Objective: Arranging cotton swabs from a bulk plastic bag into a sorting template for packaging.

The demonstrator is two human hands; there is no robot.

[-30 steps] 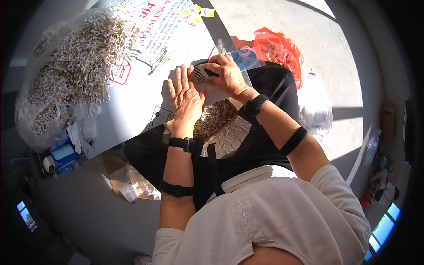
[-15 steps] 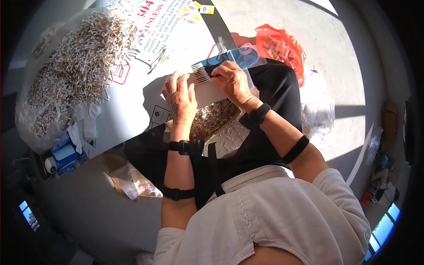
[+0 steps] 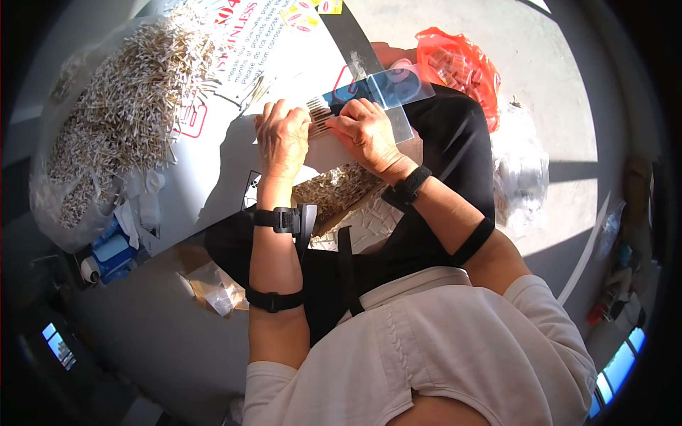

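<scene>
A row of cotton swabs (image 3: 318, 113) lies side by side between my two hands at the edge of the white-topped work surface (image 3: 202, 170). My left hand (image 3: 283, 138) is closed at the left ends of the row, fingers bent. From the right, my right hand (image 3: 371, 135) pinches the other ends, thumb toward the swabs. Just beyond my right hand sits a clear plastic case (image 3: 403, 86) with its lid open. Below my hands, an open box (image 3: 348, 211) of loose swabs rests by my lap.
A large clear bag (image 3: 44, 206) spills a heap of cotton swabs (image 3: 135, 92) over the left side. Small yellow labels (image 3: 302, 15) lie at the far edge. On the right floor are a red plastic bag (image 3: 490, 78) of small packs and a clear bag (image 3: 522, 167).
My right hand has shifted slightly down and left, its fingers now closer around the swabs' ends. My left hand has moved a little left and up. The view has shifted slightly.
</scene>
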